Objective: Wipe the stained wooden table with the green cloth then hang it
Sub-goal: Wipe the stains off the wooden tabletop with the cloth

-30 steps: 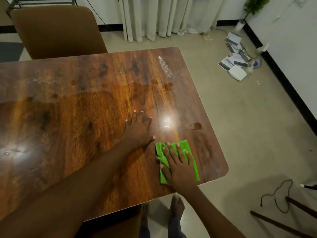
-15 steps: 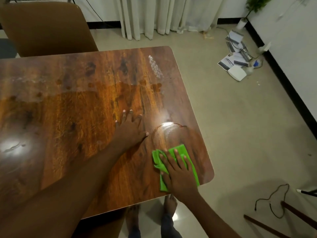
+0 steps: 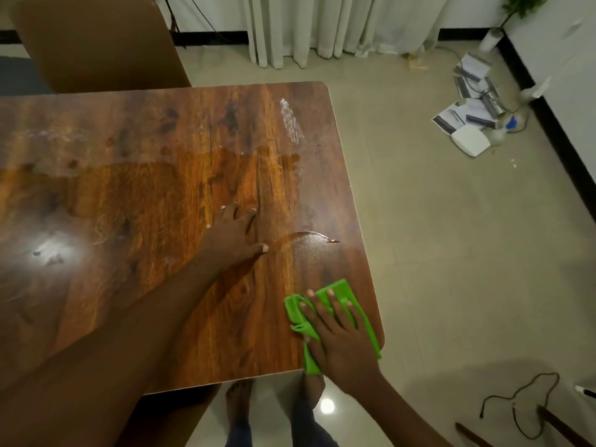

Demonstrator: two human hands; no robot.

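Note:
The green cloth [image 3: 346, 295] lies folded on the near right corner of the wooden table [image 3: 129, 204]. My right hand [image 3: 338, 337] presses flat on the cloth, fingers spread. My left hand [image 3: 233, 235] rests flat on the bare wood to the left and farther in, holding nothing. A wet smear [image 3: 306, 243] curves just beyond the cloth. Dark stain spots [image 3: 290, 159] and a white streak [image 3: 292, 121] mark the far part of the table.
A brown chair [image 3: 96, 43] stands at the table's far side. Curtains [image 3: 322, 24] hang at the back wall. Papers and a white box [image 3: 471, 140] litter the floor at right. A black cord [image 3: 522, 401] lies near right. My bare feet [image 3: 238, 404] show below the table edge.
My right hand has dragged the green cloth back toward the near right corner, leaving a curved wet smear where a brown spot was. My left hand has stayed flat on the table.

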